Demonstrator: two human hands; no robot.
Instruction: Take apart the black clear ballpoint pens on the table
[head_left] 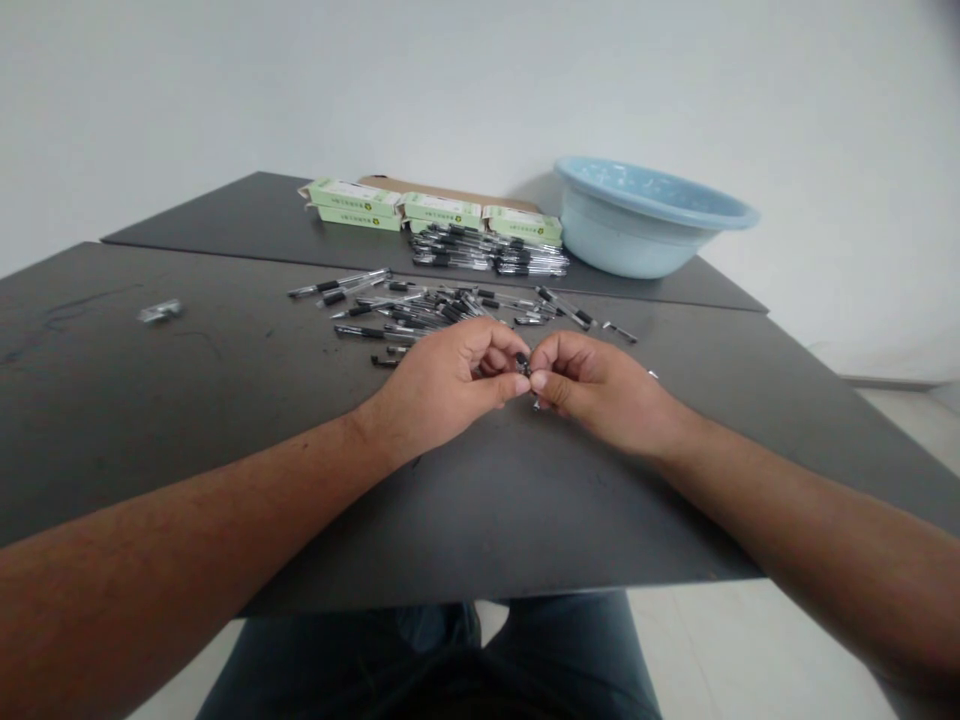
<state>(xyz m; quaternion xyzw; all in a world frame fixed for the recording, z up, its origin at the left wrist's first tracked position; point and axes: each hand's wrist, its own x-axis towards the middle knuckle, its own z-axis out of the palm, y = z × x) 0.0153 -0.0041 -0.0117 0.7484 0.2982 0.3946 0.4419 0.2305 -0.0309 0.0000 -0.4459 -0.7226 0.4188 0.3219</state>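
Above the near middle of the dark table, my left hand [457,380] and my right hand [592,385] meet, both closed in a pinch. Between their fingertips is a pen [523,364], mostly covered by the fingers; a short black piece shows, and a small pale end sticks out below. Just beyond my left hand lies a loose heap of clear pens with black grips [427,312], pointing different ways. A few pen pieces [386,360] are partly hidden behind my left wrist.
Green and white boxes [360,205] stand along the back, with neatly stacked pens [491,250] before them. A light blue basin [637,235] stands at the back right. Small clear pieces [160,311] lie at the left. The table's front edge [510,603] is near my legs.
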